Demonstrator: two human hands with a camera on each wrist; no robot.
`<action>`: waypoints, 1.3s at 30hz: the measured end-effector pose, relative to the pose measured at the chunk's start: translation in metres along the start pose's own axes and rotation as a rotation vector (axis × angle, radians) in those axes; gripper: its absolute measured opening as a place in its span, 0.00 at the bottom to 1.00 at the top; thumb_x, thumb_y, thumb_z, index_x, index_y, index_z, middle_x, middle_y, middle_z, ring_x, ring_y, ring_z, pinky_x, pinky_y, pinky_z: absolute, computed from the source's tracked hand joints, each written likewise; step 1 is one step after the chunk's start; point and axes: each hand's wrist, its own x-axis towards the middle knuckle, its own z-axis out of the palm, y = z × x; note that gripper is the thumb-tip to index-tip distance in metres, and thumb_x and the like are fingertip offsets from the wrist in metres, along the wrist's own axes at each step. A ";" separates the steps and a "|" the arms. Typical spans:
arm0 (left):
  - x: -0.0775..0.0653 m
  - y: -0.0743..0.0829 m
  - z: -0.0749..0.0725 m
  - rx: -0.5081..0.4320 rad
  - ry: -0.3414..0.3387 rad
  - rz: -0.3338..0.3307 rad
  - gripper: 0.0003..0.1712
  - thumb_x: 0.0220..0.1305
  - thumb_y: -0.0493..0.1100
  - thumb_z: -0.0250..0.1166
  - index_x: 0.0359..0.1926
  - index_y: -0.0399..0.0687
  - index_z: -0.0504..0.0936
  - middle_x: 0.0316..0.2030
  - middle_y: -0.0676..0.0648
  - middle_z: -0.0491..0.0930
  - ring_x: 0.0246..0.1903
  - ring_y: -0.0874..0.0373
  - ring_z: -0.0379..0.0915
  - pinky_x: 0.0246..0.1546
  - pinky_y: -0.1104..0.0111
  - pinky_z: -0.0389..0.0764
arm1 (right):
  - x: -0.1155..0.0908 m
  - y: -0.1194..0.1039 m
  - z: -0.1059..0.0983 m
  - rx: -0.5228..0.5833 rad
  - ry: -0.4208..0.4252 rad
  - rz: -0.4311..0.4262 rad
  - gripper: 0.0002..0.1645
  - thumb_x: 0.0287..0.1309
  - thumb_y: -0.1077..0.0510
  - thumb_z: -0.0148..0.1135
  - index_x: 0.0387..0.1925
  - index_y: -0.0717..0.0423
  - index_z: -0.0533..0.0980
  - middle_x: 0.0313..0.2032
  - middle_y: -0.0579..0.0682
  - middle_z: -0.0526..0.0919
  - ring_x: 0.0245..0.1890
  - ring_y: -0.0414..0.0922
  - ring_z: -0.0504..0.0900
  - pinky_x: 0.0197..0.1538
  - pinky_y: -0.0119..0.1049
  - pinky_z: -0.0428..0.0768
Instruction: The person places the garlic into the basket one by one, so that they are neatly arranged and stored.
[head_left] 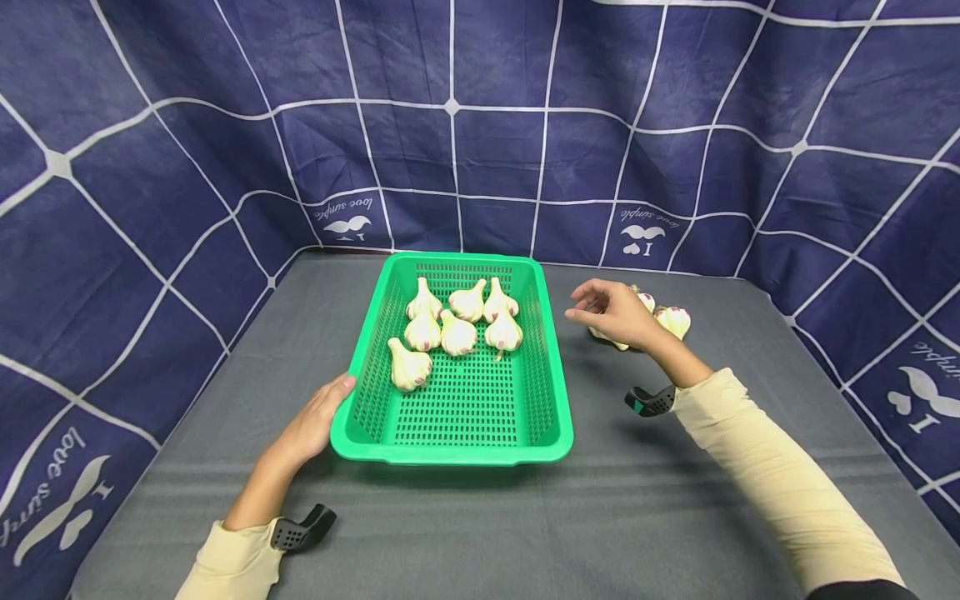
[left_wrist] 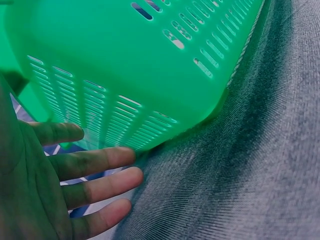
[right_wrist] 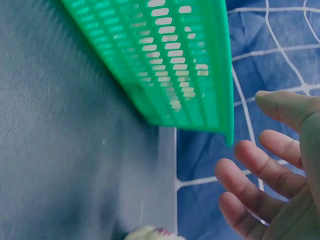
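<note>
Several white garlic bulbs (head_left: 409, 367) with purple streaks lie in a green plastic basket (head_left: 555, 408), mostly toward its far half. My left hand (head_left: 315, 421) rests against the basket's left rim; in the left wrist view its fingers (left_wrist: 107, 187) extend beside the slotted wall. To the right of the basket, my right hand (head_left: 617, 315) hovers with loosely bent fingers and holds nothing. Beneath and behind it, more garlic bulbs (head_left: 673, 321) lie on the grey cloth, partly hidden by the hand. One bulb (right_wrist: 154, 233) peeks in at the bottom of the right wrist view.
A grey cloth (head_left: 585, 517) covers the table. Blue curtains (head_left: 495, 158) with white grid lines stand behind it and along both sides. Each wrist carries a black strap mount (head_left: 303, 529).
</note>
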 end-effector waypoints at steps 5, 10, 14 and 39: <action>0.000 -0.001 0.000 0.005 0.004 -0.007 0.35 0.79 0.49 0.35 0.69 0.21 0.58 0.68 0.25 0.60 0.69 0.35 0.51 0.68 0.45 0.50 | -0.002 0.015 -0.003 -0.078 0.065 0.011 0.16 0.59 0.56 0.69 0.44 0.64 0.80 0.33 0.54 0.86 0.32 0.48 0.82 0.35 0.34 0.76; 0.000 -0.001 0.000 0.005 0.003 -0.009 0.36 0.79 0.50 0.34 0.69 0.20 0.57 0.68 0.24 0.59 0.69 0.34 0.50 0.68 0.41 0.49 | -0.006 0.029 -0.005 -0.183 0.109 0.025 0.15 0.59 0.55 0.70 0.42 0.63 0.80 0.33 0.55 0.86 0.34 0.52 0.83 0.38 0.44 0.77; 0.000 -0.001 0.000 0.004 0.004 -0.020 0.36 0.79 0.51 0.34 0.69 0.19 0.57 0.67 0.24 0.59 0.69 0.33 0.50 0.68 0.42 0.48 | -0.008 0.040 -0.005 -0.230 0.123 0.035 0.20 0.58 0.55 0.69 0.44 0.67 0.79 0.40 0.63 0.85 0.43 0.59 0.80 0.48 0.54 0.74; 0.001 -0.002 -0.001 0.001 -0.001 -0.049 0.35 0.79 0.51 0.34 0.69 0.23 0.60 0.65 0.27 0.65 0.67 0.38 0.56 0.68 0.46 0.52 | -0.018 0.075 0.004 -0.475 0.108 0.216 0.42 0.45 0.39 0.76 0.54 0.63 0.77 0.50 0.65 0.79 0.46 0.64 0.67 0.51 0.64 0.54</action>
